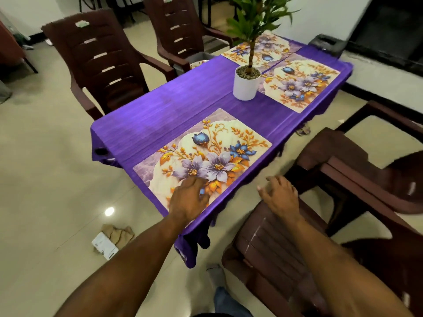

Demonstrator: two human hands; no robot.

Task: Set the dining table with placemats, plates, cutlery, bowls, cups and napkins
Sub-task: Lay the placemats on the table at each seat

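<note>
- The rectangular surface under a purple cloth [174, 110] carries three floral placemats and a plant; no plates, cutlery, bowls, cups or napkins show on it.
- Dark brown plastic armchairs stand around it: two along the far long edge [103, 65], others along the near long edge [274, 243].
- The nearest rectangular floral placemat [206, 152], cream with purple, blue and orange flowers, lies flat along the near long edge, towards the left corner.
- A second matching floral placemat [302, 85] lies by the near edge at the right end; a third floral placemat [270, 49] lies at the far right corner, partly behind the plant.
- A green leafy plant in a white round pot [245, 84] stands mid-surface, just beside the second mat.
- The left hand [190, 200] rests palm down on the nearest mat's near edge, fingers [196, 181] loosely spread and flat on it, gripping nothing.
- The right hand [280, 196] is over the backrest of the nearest chair, off the surface, fingers [265, 191] open and slightly curled, empty; whether it touches the chair I cannot tell.
</note>
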